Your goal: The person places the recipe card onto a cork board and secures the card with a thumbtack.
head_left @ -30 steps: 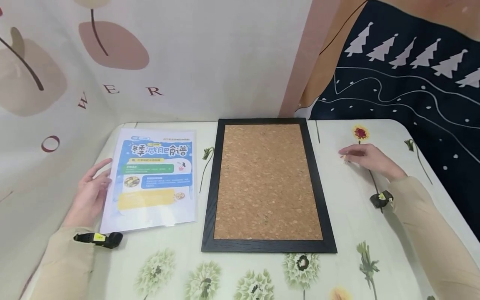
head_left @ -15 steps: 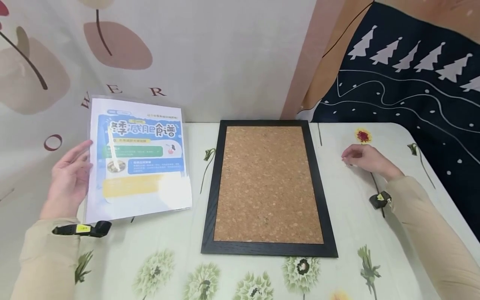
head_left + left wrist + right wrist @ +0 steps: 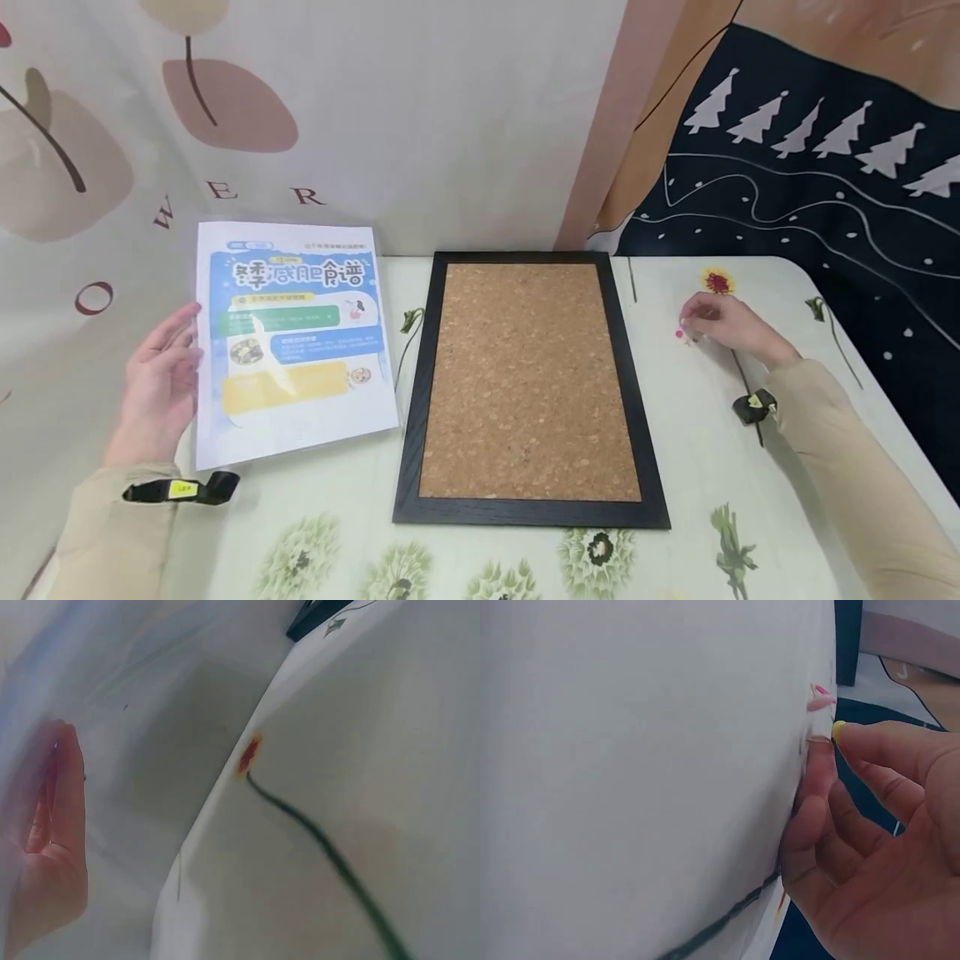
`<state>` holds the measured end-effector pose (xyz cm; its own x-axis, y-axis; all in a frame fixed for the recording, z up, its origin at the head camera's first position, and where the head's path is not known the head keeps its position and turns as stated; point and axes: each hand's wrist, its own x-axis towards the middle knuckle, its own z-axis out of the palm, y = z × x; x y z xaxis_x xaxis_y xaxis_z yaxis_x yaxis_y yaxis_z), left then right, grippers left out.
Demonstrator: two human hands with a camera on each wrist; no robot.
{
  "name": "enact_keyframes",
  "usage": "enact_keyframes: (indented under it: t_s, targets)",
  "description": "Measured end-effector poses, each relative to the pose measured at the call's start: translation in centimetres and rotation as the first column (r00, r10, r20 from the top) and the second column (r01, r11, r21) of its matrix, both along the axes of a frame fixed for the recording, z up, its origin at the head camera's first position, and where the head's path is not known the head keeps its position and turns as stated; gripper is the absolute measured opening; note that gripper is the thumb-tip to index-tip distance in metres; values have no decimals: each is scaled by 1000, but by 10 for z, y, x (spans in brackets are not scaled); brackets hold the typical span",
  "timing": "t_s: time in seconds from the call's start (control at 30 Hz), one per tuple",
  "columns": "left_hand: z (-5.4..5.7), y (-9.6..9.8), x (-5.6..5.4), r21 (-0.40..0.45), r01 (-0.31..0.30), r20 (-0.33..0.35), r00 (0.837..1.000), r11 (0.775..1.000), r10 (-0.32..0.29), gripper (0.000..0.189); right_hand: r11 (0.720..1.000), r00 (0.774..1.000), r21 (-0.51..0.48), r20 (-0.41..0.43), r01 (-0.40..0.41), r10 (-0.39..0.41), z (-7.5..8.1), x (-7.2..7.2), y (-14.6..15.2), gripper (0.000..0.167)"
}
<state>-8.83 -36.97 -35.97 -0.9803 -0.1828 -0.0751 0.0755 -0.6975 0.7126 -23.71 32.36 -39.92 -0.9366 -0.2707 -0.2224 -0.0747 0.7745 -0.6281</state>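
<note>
My left hand point(image 3: 157, 383) grips the left edge of a printed sheet point(image 3: 296, 333) in a clear, glossy cover. The sheet is tilted up off the table, its blue, green and yellow print facing me. In the left wrist view it is a pale blur before the fingers. My right hand point(image 3: 731, 327) is low over the table at the right, thumb and fingertips drawn together. The right wrist view shows a small yellow pushpin point(image 3: 840, 732) at the thumb tip, pinched against a finger. Pink pushpins point(image 3: 821, 702) lie just beyond the fingertips.
Between the hands a cork board point(image 3: 532, 375) with a black wooden frame lies flat on the flower-patterned tablecloth point(image 3: 337, 492). A pale printed curtain point(image 3: 420, 125) hangs behind the table, and a dark cloth with white trees point(image 3: 810, 192) at the right.
My left hand has lifted the sheet off the table and tilted it up, then brought it slightly back right. The right hand has stayed over the same spot; pink pins now show beside its fingertips.
</note>
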Motion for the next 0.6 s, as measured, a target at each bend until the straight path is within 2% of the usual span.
enact_keyframes:
  t_s: [0.2,0.4,0.6]
  targets:
    - [-13,20,-4,-84,25,-11,1000,996,-26,55,999,999,-43,-40,-10,8,2,-1,1,24]
    - [-21,39,-8,-107,71,14,997,992,-70,55,997,998,-73,-66,-27,22,8,-9,-10,22]
    - [-25,58,-13,-176,107,44,994,979,-101,54,991,996,-131,-81,-35,25,18,-18,-26,20]
